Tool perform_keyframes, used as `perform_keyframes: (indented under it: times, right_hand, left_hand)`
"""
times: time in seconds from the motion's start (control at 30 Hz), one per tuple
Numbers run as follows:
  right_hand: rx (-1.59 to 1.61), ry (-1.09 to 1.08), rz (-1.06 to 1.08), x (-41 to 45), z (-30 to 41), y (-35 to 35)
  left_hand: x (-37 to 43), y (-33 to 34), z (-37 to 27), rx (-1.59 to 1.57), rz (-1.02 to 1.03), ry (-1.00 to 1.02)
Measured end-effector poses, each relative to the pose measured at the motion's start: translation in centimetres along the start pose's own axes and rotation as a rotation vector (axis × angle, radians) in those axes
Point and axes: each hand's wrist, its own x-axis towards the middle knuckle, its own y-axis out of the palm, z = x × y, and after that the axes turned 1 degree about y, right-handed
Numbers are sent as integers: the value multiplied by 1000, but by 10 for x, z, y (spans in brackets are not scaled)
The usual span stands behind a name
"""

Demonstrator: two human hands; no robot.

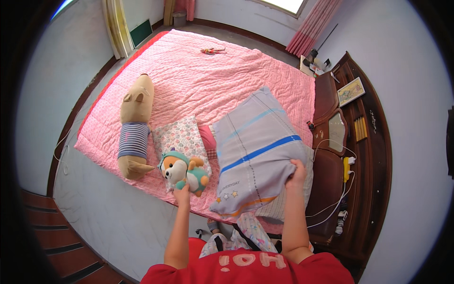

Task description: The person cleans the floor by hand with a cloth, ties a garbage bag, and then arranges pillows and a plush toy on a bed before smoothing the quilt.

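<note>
My left hand (pixel 182 194) grips the lower edge of a plush dog toy (pixel 181 170) in a teal cap and outfit, over a small patterned pillow (pixel 177 131). With my right hand (pixel 296 174) I grasp the right edge of a grey pillow (pixel 255 152) with a blue stripe and printed stars. Part of a pale striped pillow (pixel 280 204) shows beneath the grey one. A long beige plush animal (pixel 136 106) in a striped shirt lies to the left on the pink quilt (pixel 184 81). Between the patterned and grey pillows, a pink cloth item (pixel 207 137) is partly covered.
A small doll or figure (pixel 212 51) lies on the far part of the quilt. The brown headboard (pixel 321 174) at the right bears a framed picture (pixel 351 91), a yellow power strip (pixel 346 169) and white cables. A red seat (pixel 195 248) is near my legs.
</note>
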Motion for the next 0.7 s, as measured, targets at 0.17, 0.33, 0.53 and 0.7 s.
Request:
perform_keyframes:
  times: [0.17, 0.33, 0.53, 0.7]
  right_hand:
    - [-79, -20, -4, -14, 25, 15]
    - [71, 101, -64, 26, 13, -11]
    - [41, -17, 73, 53, 71, 27]
    - [-92, -194, 356, 150, 119, 43]
  left_hand:
    - [12, 58, -25, 122, 451, 58]
    - [-100, 142, -51, 30, 902, -867]
    - [-84, 218, -53, -89, 968, -755]
    - [-41, 339, -104, -69, 1024, -572]
